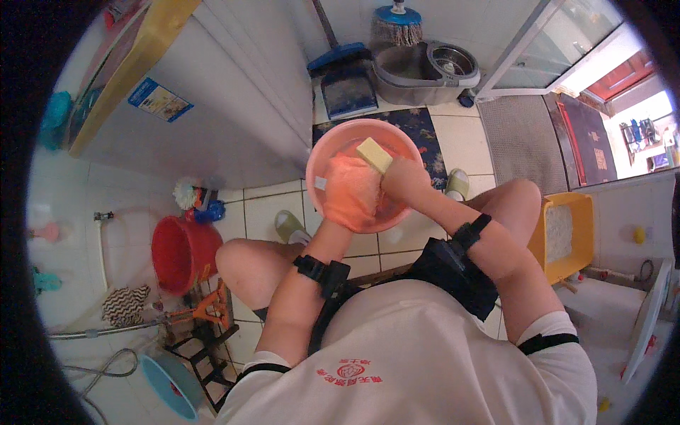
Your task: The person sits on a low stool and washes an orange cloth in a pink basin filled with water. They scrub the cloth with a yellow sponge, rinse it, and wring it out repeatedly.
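Note:
A pink plastic basin (365, 124) lies in front of me, low between my knees, with some liquid in it. Over the basin, my left hand (351, 194) is covered by an orange cloth (353, 183), perhaps a mitt or a towel draped over it; its fingers are hidden. A small white tag shows at the cloth's left side. My right hand (406, 179) is closed on a yellow sponge block (375, 154), whose far end sticks out over the basin beside the cloth.
A dark patterned mat (433, 138) lies under the basin. Beyond stand a dustpan (348, 90) and a mop bucket (401, 85). A red bucket (172, 255) and a blue basin (170, 385) are at left, a yellow litter tray (583, 234) at right, and a glass door (552, 48) beyond.

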`<state>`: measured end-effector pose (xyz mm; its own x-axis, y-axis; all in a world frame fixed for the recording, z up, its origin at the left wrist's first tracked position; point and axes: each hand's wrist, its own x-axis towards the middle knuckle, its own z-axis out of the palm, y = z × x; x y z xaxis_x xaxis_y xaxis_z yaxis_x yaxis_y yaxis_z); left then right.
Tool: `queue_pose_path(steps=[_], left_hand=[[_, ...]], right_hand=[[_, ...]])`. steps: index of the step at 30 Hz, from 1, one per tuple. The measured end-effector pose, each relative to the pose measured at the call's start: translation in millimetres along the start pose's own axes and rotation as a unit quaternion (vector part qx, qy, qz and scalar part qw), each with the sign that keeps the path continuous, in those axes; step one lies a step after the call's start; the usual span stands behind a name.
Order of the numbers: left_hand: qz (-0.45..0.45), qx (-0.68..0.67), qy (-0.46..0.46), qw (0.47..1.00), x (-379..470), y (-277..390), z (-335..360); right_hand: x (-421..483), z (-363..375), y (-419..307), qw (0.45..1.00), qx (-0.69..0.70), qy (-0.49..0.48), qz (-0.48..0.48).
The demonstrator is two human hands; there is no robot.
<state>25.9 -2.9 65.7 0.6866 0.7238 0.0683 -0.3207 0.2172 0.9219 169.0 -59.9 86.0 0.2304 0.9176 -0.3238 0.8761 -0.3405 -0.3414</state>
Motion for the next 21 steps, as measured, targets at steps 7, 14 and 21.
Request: queue_pose_path(steps=[7, 14, 21], left_hand=[[-0.002, -0.554, -0.209, 0.806, 12, -30, -14], [0.018, -0.148, 0.012, 0.989, -3, -35, -16], [-0.088, -0.189, 0.009, 0.978, -10, -25, -21]], right_hand=[[-40, 33, -15, 0.999, 0.018, -0.012, -0.027], [18, 29, 3, 0.998, -0.023, 0.021, -0.045], [-22, 26, -8, 0.986, -0.084, -0.021, -0.146]])
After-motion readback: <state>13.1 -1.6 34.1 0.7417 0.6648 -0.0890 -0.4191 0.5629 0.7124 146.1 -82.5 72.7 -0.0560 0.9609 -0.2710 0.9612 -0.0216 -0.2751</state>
